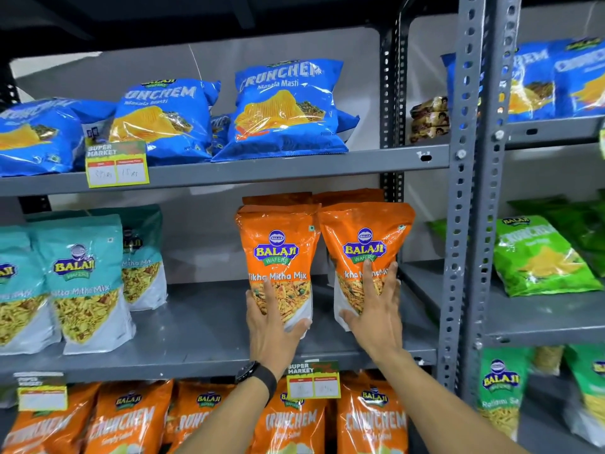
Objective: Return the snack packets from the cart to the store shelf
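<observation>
Two orange Balaji Tikha Mitha Mix packets stand upright side by side on the middle grey shelf [203,342]. My left hand [270,326] grips the lower part of the left orange packet [278,244], fingers spread on its front and thumb round its right edge. My right hand [376,309] holds the lower front of the right orange packet [363,237] the same way. More orange packets stand behind these two. A black watch is on my left wrist. The cart is out of view.
Teal Balaji mix packets [82,283] stand at the left of the same shelf. Blue Crunchem bags [284,109] fill the shelf above, orange Crunchem bags [131,421] the one below. A grey perforated upright [458,224] divides off the right rack with green bags [537,257].
</observation>
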The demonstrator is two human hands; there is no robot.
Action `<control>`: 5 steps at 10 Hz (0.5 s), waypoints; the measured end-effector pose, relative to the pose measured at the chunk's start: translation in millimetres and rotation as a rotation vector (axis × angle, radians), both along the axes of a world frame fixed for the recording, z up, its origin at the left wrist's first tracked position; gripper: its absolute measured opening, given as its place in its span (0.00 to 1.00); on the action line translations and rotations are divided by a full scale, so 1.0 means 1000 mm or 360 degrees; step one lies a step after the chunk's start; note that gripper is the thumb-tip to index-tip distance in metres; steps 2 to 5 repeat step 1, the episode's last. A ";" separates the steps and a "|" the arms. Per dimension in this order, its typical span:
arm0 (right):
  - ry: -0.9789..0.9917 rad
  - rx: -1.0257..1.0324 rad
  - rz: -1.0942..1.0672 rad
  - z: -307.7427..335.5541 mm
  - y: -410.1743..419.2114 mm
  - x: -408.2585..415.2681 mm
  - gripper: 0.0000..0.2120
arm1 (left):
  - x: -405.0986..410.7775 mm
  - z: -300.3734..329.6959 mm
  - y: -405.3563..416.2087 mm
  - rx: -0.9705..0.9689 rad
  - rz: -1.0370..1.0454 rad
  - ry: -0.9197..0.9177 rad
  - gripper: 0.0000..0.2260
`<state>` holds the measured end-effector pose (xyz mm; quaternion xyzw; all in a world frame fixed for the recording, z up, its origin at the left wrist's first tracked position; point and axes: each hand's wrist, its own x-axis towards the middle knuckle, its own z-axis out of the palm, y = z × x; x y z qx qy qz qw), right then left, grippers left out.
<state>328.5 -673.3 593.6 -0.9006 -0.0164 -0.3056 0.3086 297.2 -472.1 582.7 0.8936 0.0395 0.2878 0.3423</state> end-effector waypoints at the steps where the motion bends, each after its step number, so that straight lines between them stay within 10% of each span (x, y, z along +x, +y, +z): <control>1: -0.0112 -0.0101 -0.0088 0.003 0.004 -0.008 0.57 | -0.008 0.003 0.014 -0.0025 -0.0043 0.0005 0.51; 5: -0.0112 -0.0101 -0.0088 0.003 0.004 -0.008 0.57 | -0.008 0.003 0.014 -0.0025 -0.0043 0.0005 0.51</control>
